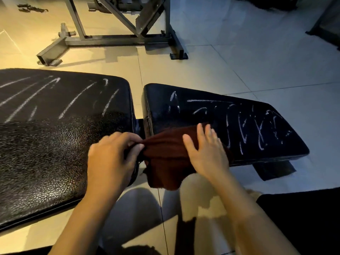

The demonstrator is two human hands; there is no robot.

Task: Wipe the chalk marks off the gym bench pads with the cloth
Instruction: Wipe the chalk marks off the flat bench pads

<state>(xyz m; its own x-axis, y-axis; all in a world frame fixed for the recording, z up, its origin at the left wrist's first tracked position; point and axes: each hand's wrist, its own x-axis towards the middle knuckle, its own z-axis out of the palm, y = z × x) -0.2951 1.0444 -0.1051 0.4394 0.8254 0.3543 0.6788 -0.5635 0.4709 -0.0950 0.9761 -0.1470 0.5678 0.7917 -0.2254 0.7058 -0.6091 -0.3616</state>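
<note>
A dark red cloth [165,157] lies on the near left corner of the right bench pad [220,115] and hangs over its front edge. My left hand [112,159] pinches the cloth's left edge over the gap between the pads. My right hand [206,150] lies flat on the cloth with straight fingers. White chalk marks [244,124] cover the right pad beyond my right hand. The larger left bench pad [55,129] carries long chalk strokes [36,96] on its far half.
A grey steel equipment frame [114,37] stands on the tiled floor [239,61] behind the bench. A black bench foot [274,170] sticks out under the right pad. Dark equipment sits at the far right edge, and a black mass lies at the bottom right.
</note>
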